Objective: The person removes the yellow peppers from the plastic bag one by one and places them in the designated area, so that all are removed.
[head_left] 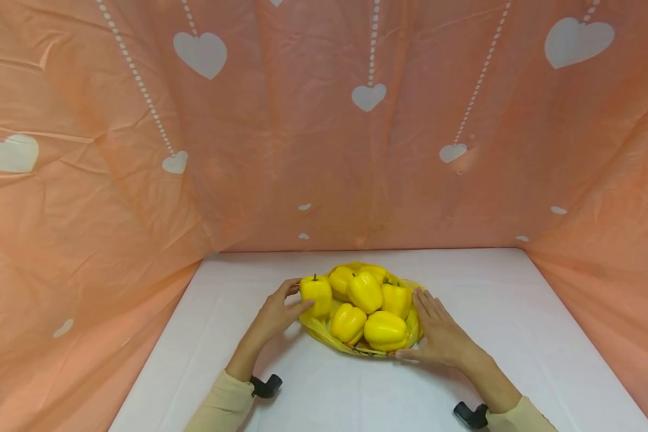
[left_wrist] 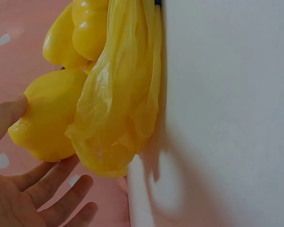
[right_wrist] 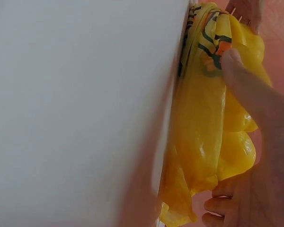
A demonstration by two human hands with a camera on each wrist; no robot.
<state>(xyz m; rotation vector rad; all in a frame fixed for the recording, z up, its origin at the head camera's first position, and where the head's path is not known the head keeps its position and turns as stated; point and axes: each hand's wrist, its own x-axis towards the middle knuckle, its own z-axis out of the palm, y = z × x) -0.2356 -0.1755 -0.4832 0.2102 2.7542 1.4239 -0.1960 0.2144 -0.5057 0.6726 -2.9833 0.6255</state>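
Note:
Several yellow bell peppers sit heaped in a rolled-down yellow plastic bag (head_left: 324, 336) on the white table. My left hand (head_left: 274, 317) holds the leftmost bell pepper (head_left: 316, 295), which stands with its stem up. In the left wrist view, the thumb lies on one side of that bell pepper (left_wrist: 49, 116) and the fingertips touch its other side. Against the bag's right side rests my right hand (head_left: 447, 337), its fingers extended. The right wrist view has its thumb (right_wrist: 244, 82) on the bag near a printed dark green and orange pattern.
A white table surface (head_left: 237, 288) surrounds the bag. Behind it and at both sides hangs an orange-pink sheet (head_left: 324, 168) with white hearts. Each wrist wears a black camera mount, one at the left wrist (head_left: 266, 386) and one at the right (head_left: 471, 414).

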